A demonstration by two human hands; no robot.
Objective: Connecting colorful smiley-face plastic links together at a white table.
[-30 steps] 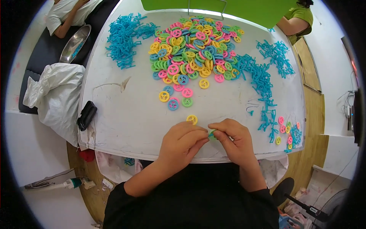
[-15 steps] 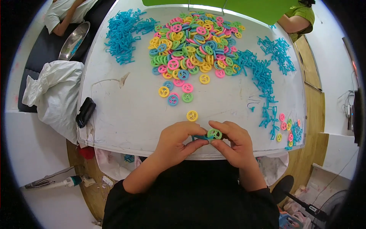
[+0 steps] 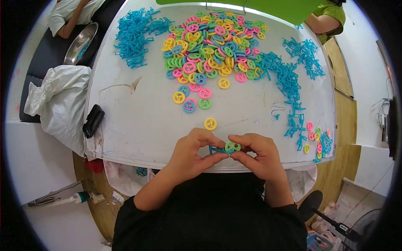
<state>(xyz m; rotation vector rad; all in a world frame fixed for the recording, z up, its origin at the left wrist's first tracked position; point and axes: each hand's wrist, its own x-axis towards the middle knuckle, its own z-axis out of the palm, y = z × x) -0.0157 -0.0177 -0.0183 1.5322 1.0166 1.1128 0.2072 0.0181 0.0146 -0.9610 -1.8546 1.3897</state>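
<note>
Work in hand: From the head view, the person is bringing two small pieces against each other near the close edge of the table (image 3: 142, 119); I am judging this as a fitting step, and I am not managing to tell whether they are already joined.
Left hand (image 3: 193, 151): It is pinching a blue clip (image 3: 218, 149) between thumb and fingers.
Right hand (image 3: 261, 155): It is gripping a green wheel (image 3: 233, 146) by its right side, the thumb below and the fingers above.
Next move: In my judgement, it is calling for a firm pinch by both hands, with clip and wheel kept in line.
Green wheel: It is sitting between the two hands, showing a round pale green rim with gaps inside, and facing mostly upward.
Blue clip: It is lying nearly level, its narrow right end touching or passing under the wheel; the fingers are hiding part of it.
Yellow wheel (image 3: 210, 124): It is resting alone, just beyond the left hand.
Heap of wheels (image 3: 213, 48): Pink, yellow, green and blue ones are piling over each other on the far part.
Blue heaps: One is lying at the left (image 3: 133, 39), and another is trailing down the right (image 3: 284, 81).
</note>
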